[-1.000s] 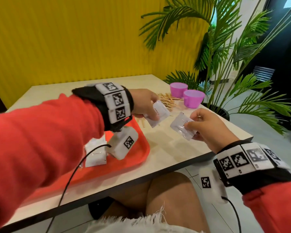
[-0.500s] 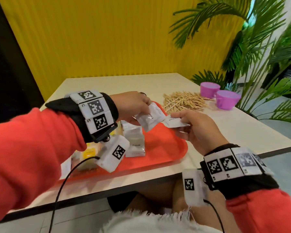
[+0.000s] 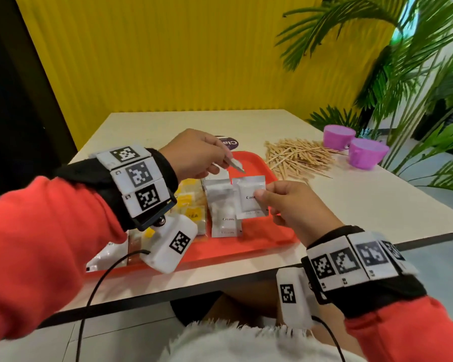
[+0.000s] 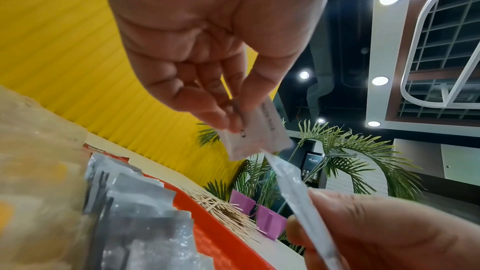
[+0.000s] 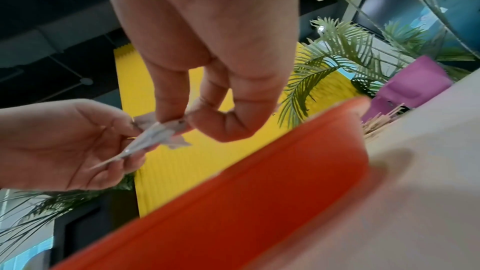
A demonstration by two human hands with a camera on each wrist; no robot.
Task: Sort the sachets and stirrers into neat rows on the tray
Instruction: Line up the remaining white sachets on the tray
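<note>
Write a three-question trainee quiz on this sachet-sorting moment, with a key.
1. True or false: the wooden stirrers already lie in rows on the red tray.
2. What does the right hand pinch?
A. a purple cup
B. a white creamer sachet
C. a stirrer
3. Fill in: the left hand pinches a small white ____.

Key:
1. False: they lie in a loose pile on the table, beside the tray.
2. B: the white creamer sachet is held over the tray.
3. Sachet.
</note>
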